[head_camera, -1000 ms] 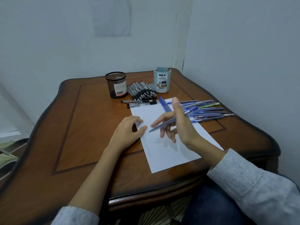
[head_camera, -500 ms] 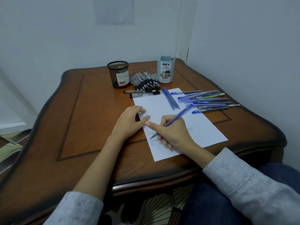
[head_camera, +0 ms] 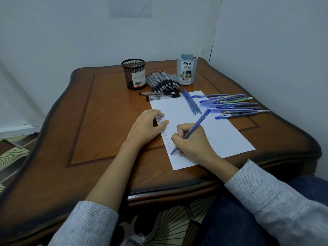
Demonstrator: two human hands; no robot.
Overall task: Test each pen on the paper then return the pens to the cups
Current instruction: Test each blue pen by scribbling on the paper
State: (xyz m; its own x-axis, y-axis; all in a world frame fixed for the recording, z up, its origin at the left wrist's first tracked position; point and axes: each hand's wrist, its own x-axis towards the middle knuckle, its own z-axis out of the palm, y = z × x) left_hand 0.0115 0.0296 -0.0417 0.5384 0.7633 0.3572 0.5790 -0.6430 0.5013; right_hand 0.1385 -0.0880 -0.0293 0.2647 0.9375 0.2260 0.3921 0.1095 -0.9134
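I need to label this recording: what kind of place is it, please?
Probably a corner of a room at home, though not certain: a wooden table with curved edges stands where two plain walls meet, and a patterned floor shows beside it.

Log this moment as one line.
phase: pen test; right hand grips blue pen, tip on paper; left hand rests on paper edge
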